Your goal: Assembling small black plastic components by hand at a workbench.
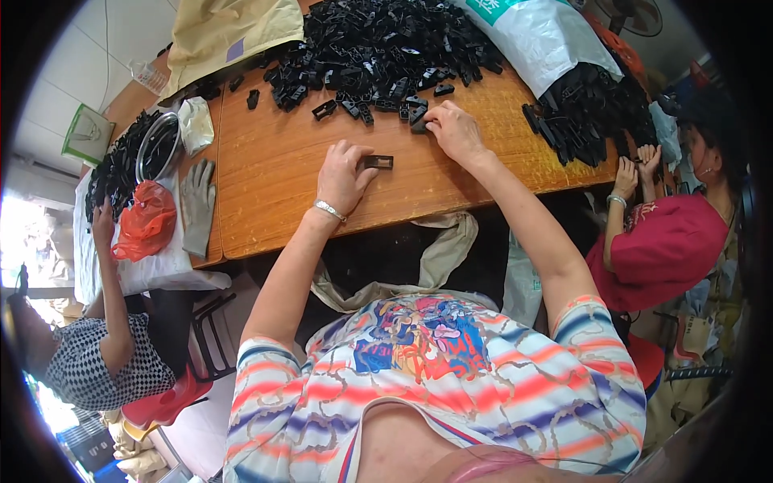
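Between the fingertips of my left hand (345, 173) is one end of a small black rectangular plastic piece (378, 162) with an open slot. It is held low over the bare wood of the table. Farther off and to the right, my right hand (456, 130) is closed with its fingertips on a black plastic part (418, 122) at the near edge of a large heap. The heap of small black plastic parts (366, 52) spreads across the far middle of the table. Several loose parts lie along its near edge.
A brown wooden table (282, 189) spans the view. At far left lies a yellowish sack (233, 40); at right, a white sack (543, 40) beside black parts. Grey glove (197, 205) and red bag (149, 221) lie left. Two co-workers sit at the sides, hands on black parts.
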The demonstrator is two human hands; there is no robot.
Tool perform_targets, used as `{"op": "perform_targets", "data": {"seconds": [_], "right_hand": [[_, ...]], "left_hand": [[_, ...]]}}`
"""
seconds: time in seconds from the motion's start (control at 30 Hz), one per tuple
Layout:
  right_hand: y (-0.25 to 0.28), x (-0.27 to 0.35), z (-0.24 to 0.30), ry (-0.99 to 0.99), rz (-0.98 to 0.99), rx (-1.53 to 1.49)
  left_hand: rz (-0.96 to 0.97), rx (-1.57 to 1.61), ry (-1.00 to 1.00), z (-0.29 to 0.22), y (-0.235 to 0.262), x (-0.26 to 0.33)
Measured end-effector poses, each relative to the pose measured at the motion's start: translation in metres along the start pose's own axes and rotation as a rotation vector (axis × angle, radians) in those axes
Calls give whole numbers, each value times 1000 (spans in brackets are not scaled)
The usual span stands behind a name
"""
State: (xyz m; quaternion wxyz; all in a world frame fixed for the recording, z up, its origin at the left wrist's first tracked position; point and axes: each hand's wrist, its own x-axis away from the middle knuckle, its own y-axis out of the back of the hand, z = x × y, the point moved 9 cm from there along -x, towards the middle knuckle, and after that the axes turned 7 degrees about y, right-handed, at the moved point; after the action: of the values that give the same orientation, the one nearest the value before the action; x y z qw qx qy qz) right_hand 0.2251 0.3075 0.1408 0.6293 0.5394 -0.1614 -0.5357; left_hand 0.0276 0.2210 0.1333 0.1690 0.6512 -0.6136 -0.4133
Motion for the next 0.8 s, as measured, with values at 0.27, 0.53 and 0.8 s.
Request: {"op": "perform_targets", "data": {"seconds": [0.27,0.53,0.8], "right_hand": [[-14,4,20,37,179,-167],[-11,12,40,130,240,-158],[-9,17,54,119,191,-291]], "left_hand": [[-8,2,6,7,-1,-1],[-13,33,7,9,-1,2],[-29,20,14,12,-1,-2]]}}
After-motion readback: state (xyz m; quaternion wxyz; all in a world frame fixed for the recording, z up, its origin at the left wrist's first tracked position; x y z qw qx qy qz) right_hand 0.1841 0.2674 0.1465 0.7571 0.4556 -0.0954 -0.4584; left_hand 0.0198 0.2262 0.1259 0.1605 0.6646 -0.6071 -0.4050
